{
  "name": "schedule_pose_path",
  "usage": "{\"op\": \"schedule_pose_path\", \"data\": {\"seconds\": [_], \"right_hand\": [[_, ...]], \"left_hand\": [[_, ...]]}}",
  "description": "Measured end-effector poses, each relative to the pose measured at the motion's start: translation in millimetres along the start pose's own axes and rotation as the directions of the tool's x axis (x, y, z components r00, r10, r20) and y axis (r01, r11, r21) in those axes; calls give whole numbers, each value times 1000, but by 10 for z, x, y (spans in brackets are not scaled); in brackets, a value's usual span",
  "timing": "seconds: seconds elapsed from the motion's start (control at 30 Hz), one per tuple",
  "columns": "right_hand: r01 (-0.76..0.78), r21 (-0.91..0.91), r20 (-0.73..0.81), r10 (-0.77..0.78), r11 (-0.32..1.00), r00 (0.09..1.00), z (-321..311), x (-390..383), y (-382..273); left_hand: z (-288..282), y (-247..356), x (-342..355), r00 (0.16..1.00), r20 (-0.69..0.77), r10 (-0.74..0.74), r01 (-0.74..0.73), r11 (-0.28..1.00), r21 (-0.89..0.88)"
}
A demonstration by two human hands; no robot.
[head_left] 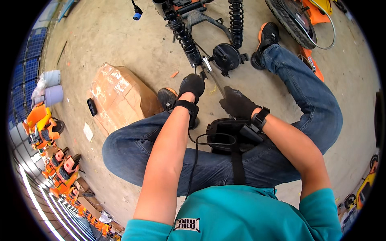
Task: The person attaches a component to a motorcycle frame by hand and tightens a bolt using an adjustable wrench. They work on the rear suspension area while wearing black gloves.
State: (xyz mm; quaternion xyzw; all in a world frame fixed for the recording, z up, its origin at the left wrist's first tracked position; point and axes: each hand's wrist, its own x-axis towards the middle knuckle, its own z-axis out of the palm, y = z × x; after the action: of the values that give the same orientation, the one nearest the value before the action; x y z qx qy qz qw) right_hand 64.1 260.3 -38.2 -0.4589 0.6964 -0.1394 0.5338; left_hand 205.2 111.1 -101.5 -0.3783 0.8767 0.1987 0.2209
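In front of me stands part of a vehicle with a black coil-spring shock absorber (185,42) on the left and a second spring shock absorber (236,24) on the right. A round black hub (226,57) sits between and below them. My right hand (238,103), in a black glove, is closed around the lower end of a long metal wrench (216,80). The wrench slants up and left, its head at the left shock absorber's lower end. Just below that end is my left hand (192,85), also gloved and closed; what its fingers hold is hidden.
A taped cardboard box (120,94) lies at left, with a small black object (92,107) beside it. A black open-topped case (225,132) rests between my legs. A tyre (291,20) with orange parts lies at upper right. Orange vehicles (60,168) line the far left.
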Motion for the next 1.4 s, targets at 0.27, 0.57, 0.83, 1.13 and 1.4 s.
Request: {"op": "schedule_pose_path", "data": {"seconds": [0.27,0.57,0.83,1.13,1.4], "right_hand": [[-69,1,29,69,998,997,-60,-45,-90],[-36,-13,-1,36,999,999,-17,-33,-69],[-50,40,26,49,998,998,20,-22,-98],[-17,-94,19,19,995,1000,14,-57,-69],[-8,55,-22,9,998,1000,33,-12,26]], "left_hand": [[145,-33,210,836,522,172,-230,972,47],[1015,-34,140,988,106,110,-129,971,202],[1565,-35,215,860,136,-492,473,669,-574],[937,301,90,804,133,-580,517,569,-640],[1165,220,-234,763,20,-646,475,539,-696]]}}
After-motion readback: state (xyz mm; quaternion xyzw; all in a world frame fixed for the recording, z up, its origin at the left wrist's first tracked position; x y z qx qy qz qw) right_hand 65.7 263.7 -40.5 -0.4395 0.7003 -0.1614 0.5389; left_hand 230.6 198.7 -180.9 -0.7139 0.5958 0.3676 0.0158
